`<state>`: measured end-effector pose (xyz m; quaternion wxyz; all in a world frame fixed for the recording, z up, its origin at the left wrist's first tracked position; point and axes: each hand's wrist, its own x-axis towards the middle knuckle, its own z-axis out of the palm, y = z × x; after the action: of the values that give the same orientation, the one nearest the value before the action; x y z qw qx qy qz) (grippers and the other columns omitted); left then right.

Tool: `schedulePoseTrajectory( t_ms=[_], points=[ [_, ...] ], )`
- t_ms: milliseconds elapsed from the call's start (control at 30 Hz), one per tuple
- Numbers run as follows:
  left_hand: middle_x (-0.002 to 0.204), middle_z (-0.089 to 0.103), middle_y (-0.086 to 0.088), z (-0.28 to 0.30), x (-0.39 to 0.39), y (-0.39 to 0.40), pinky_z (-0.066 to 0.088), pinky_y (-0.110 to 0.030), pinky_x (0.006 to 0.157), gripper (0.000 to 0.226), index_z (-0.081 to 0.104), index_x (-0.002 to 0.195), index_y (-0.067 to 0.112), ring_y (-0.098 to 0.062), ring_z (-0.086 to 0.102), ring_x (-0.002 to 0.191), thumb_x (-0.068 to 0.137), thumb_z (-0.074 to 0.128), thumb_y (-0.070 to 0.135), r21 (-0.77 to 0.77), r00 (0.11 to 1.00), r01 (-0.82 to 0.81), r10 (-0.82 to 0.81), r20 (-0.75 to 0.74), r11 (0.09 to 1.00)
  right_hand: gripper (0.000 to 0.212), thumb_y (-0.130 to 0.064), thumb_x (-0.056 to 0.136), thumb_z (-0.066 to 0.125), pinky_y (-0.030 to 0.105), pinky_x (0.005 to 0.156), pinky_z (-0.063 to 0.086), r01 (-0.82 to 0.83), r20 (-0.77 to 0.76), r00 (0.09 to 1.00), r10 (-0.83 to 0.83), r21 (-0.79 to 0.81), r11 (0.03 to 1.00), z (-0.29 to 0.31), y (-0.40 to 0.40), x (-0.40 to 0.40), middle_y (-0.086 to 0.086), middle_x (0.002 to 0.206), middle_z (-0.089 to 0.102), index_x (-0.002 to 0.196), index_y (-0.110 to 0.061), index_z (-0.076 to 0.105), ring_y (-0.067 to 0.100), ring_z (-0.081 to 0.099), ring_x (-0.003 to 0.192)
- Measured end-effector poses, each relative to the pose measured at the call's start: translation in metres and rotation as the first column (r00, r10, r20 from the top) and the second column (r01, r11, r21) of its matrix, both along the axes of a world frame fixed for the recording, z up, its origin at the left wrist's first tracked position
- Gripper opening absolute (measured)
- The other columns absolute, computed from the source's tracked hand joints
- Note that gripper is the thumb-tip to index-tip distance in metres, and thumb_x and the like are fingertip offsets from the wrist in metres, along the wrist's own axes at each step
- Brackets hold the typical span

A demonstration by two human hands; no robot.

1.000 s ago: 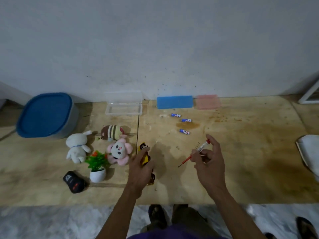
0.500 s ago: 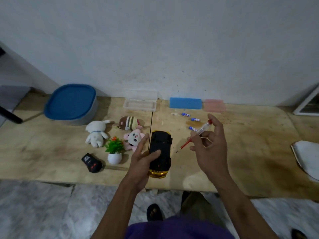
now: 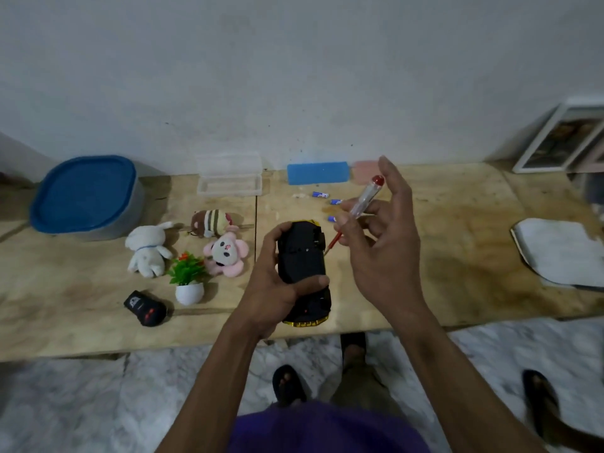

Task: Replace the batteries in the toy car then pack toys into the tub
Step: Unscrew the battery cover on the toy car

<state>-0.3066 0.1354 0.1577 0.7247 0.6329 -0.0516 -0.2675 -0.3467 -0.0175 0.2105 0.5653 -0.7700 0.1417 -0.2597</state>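
Half a second earlier the toy car (image 3: 304,273) had sat lower and farther from the screwdriver (image 3: 358,209); now it was raised, underside up, with the tool's tip at its right edge. The left hand (image 3: 271,289) was wrapped around the car's middle, thumb across the black belly, holding it above the near edge of the table (image 3: 425,273). The right hand (image 3: 379,243) pinched the clear-handled screwdriver between thumb and fingers, the other fingers spread loose.

By the look of it, the job was barely begun: the battery cover seemed still shut, so unscrewing, swapping cells and closing up all remained. Left of the car lay the remote (image 3: 146,308), the potted plant (image 3: 188,279) and three plush toys, none packed. Beyond the hands, small batteries (image 3: 320,194) lay loose on the table. Farthest back left, the tub (image 3: 86,197) stood against the wall with its blue lid on.
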Motion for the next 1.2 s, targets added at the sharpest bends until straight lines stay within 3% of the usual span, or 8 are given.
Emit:
schedulePoseTrajectory(
  t_ms=[133, 267, 467, 967, 1200],
  points=[
    [0.132, 0.057, 0.007, 0.012, -0.005, -0.002, 0.062, -0.032, 0.077, 0.091, 0.045, 0.137, 0.037, -0.015, 0.067, 0.108, 0.068, 0.087, -0.003, 0.047, 0.998, 0.013, -0.016, 0.062, 0.999, 0.070, -0.010, 0.095, 0.067, 0.046, 0.072, 0.063, 0.017, 0.069, 0.997, -0.019, 0.038, 0.999, 0.003, -0.001, -0.003, -0.003, 0.102, 0.071, 0.152, -0.027, 0.031, 0.017, 0.074, 0.087],
    [0.137, 0.052, 0.014, 0.024, -0.001, 0.005, 0.061, -0.037, 0.086, 0.092, 0.043, 0.140, 0.039, -0.009, 0.062, 0.116, 0.069, 0.088, 0.003, 0.088, 0.992, -0.012, 0.001, 0.124, 0.996, 0.066, -0.010, 0.095, 0.068, 0.048, 0.072, 0.062, 0.006, 0.145, 0.989, -0.012, 0.039, 0.999, 0.005, 0.004, 0.002, -0.001, 0.101, 0.071, 0.150, -0.024, 0.034, 0.021, 0.074, 0.085],
    [0.128, 0.054, 0.022, 0.037, 0.000, 0.012, 0.061, -0.028, 0.078, 0.092, 0.042, 0.142, 0.033, 0.000, 0.066, 0.106, 0.070, 0.085, -0.003, 0.050, 0.987, -0.038, 0.030, 0.161, 0.998, 0.067, -0.012, 0.095, 0.068, 0.050, 0.080, 0.060, -0.008, 0.190, 0.982, 0.003, 0.026, 1.000, 0.008, 0.014, 0.008, 0.002, 0.101, 0.070, 0.151, -0.022, 0.033, 0.023, 0.073, 0.089],
    [0.141, 0.053, 0.009, 0.040, 0.006, 0.022, 0.056, -0.048, 0.096, 0.093, 0.044, 0.143, 0.032, -0.018, 0.056, 0.128, 0.067, 0.090, 0.004, 0.064, 0.974, -0.058, 0.043, 0.224, 0.996, 0.068, -0.005, 0.094, 0.068, 0.051, 0.076, 0.061, -0.024, 0.220, 0.975, 0.012, 0.052, 0.998, 0.018, 0.029, 0.016, -0.003, 0.092, 0.068, 0.149, -0.024, 0.033, 0.023, 0.074, 0.082],
    [0.139, 0.053, 0.008, 0.044, 0.002, 0.026, 0.059, -0.043, 0.090, 0.093, 0.043, 0.144, 0.027, -0.017, 0.061, 0.121, 0.069, 0.086, -0.005, 0.031, 0.976, -0.053, 0.045, 0.212, 0.998, 0.068, -0.005, 0.094, 0.069, 0.048, 0.077, 0.062, -0.012, 0.219, 0.976, 0.000, 0.055, 0.998, 0.015, 0.034, 0.015, -0.006, 0.098, 0.069, 0.150, -0.020, 0.034, 0.021, 0.074, 0.085]
  ],
)
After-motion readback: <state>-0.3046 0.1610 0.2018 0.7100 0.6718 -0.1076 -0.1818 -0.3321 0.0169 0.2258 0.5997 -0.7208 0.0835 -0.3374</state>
